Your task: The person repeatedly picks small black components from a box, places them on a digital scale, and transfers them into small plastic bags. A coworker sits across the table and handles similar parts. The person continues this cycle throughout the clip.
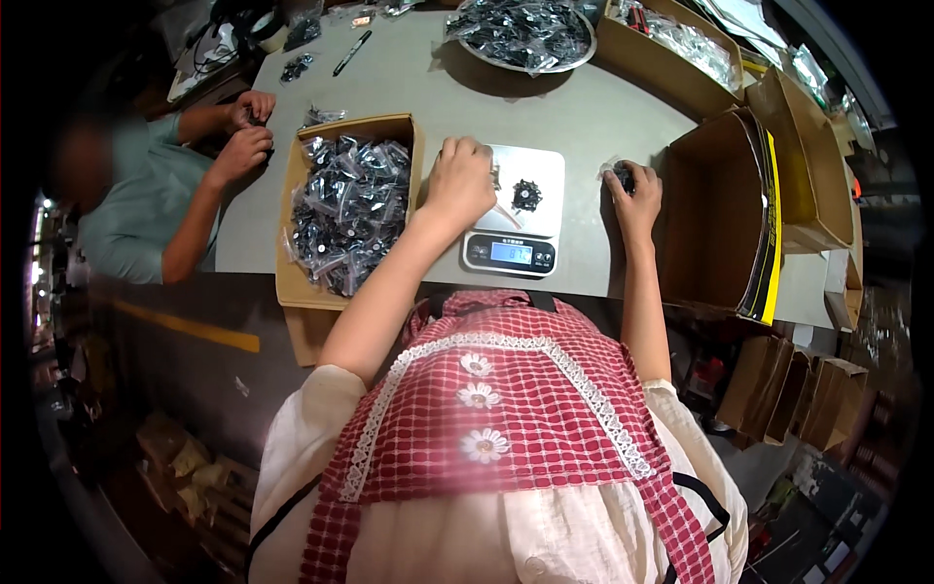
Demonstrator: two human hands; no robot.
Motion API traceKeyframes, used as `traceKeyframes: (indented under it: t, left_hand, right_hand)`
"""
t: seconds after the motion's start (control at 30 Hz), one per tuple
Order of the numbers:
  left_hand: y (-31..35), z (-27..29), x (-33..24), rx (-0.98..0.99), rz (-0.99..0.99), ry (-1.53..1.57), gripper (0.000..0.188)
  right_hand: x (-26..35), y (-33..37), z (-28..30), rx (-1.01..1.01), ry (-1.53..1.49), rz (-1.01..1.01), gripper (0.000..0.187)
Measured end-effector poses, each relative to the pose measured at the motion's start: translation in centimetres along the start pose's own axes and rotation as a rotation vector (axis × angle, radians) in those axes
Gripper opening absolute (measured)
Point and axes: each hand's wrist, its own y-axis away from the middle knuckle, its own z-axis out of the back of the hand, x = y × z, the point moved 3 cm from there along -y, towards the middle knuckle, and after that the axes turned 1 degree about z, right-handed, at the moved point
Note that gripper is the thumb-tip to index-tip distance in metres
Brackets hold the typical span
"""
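Note:
A small clear zip bag of black parts [526,196] lies on the white digital scale [545,165], whose display is lit. My left hand [461,185] is at the scale's left edge, fingers curled closed on the clear side of that bag; the fingertips are partly hidden, and a reddish zip line shows beside them. To the right of the scale, my right hand [639,195] pinches another small clear bag of black parts [623,176] just above the table. On the left, an open cardboard box [416,146] is heaped with similar bags.
An open cardboard box [715,195] with a yellow edge stands right of my right hand. Farther back are a round metal bowl [584,49] of black pieces and a long box [671,78] of clear bags. A marker pen [352,53] lies far left. A co-worker's hands [243,141] work at the table's left edge.

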Motion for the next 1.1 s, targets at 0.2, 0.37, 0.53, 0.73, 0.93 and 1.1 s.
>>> traceKeyframes:
  t: [0.2, 0.37, 0.53, 0.73, 0.93, 1.1]
  left_hand:
    - [1.7, 7.7, 1.7, -0.282, 0.13, 0.099, 0.008]
    - [4.5, 13.3, 4.3, -0.413, 0.215, -0.038, 0.018]
    - [3.4, 8.4, -0.3, -0.213, 0.048, 0.067, 0.028]
    - [1.4, 0.1, -6.1, 0.026, -0.006, 0.167, 0.058]
    - [0.0, -2.2, -6.3, 0.253, 0.008, 0.071, 0.064]
    - [0.4, -1.4, -4.3, 0.245, 0.078, 0.121, 0.033]
  right_hand:
    - [-0.4, 0.9, 0.9, -0.045, -0.092, -0.006, 0.035]
    - [-0.7, 0.8, 0.6, 0.01, -0.084, 0.076, 0.045]
    - [-1.1, 0.9, 0.7, 0.086, -0.054, 0.075, 0.054]
    - [0.1, 2.1, 2.7, 0.072, -0.26, -0.314, 0.052]
    - [3.6, 0.8, 5.4, 0.145, -0.545, -0.482, 0.055]
    - [8.2, -0.7, 5.1, 0.439, -0.695, -0.363, 0.058]
